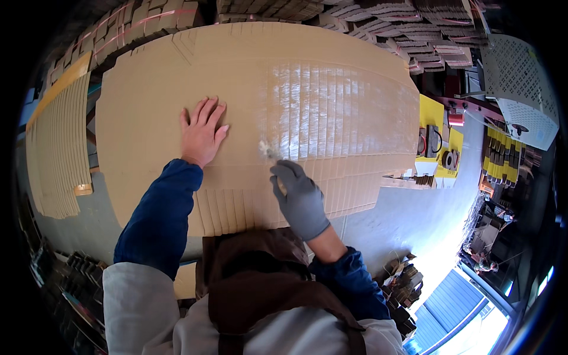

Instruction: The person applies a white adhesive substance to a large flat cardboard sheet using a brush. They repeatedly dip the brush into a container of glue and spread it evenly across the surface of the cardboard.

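Note:
A large stack of flat brown cardboard sheets (pixel 154 77) lies in front of me. The top sheet's right half has a shiny, wet-looking coating (pixel 343 106) with streaks across it. My bare left hand (pixel 204 131) lies flat on the uncoated left part, fingers spread. My right hand (pixel 299 198), in a grey glove, is closed around the handle of a brush (pixel 271 150). Its pale bristles touch the cardboard at the left edge of the shiny area. Most of the handle is hidden by the glove.
Another cardboard stack (pixel 56 148) stands at the left. Tied cardboard bundles (pixel 136 26) and piled cardboard pieces (pixel 414 29) line the back. To the right, a tape roll (pixel 450 160) sits on a yellow surface, near a perforated metal guard (pixel 520 89). Grey floor (pixel 408 216) shows beyond the stack.

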`<state>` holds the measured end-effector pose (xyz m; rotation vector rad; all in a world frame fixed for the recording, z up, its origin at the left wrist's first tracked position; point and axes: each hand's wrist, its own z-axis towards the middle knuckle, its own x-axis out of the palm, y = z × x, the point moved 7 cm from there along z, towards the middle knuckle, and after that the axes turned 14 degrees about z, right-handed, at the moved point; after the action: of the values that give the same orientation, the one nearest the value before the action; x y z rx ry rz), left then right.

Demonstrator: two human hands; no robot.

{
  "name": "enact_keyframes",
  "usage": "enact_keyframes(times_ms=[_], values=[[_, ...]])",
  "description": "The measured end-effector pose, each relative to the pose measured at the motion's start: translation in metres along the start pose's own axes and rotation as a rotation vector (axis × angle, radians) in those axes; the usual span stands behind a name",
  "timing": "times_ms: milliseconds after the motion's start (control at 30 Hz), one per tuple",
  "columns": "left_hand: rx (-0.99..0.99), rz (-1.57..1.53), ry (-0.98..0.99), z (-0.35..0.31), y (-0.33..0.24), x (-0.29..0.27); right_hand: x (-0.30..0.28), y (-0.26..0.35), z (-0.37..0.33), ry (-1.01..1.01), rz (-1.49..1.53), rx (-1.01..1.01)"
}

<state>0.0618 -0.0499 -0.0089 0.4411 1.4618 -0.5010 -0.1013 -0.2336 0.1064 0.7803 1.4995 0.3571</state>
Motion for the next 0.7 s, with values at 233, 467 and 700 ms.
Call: enact_keyframes(times_ms=[233, 467, 700], values=[[-0.014, -0.007, 0.017, -0.005, 0.004, -0.002, -0.03, -0.011, 0.009, -0.11, 0.046, -0.127], [-0.027, -0.012, 0.021, -0.005, 0.006, -0.002, -0.037, -0.045, 0.02, -0.171, -0.115, -0.009], [-0.028, -0.019, 0.019, -0.006, 0.005, -0.003, -0.004, -0.038, 0.023, -0.072, -0.035, 0.019]])
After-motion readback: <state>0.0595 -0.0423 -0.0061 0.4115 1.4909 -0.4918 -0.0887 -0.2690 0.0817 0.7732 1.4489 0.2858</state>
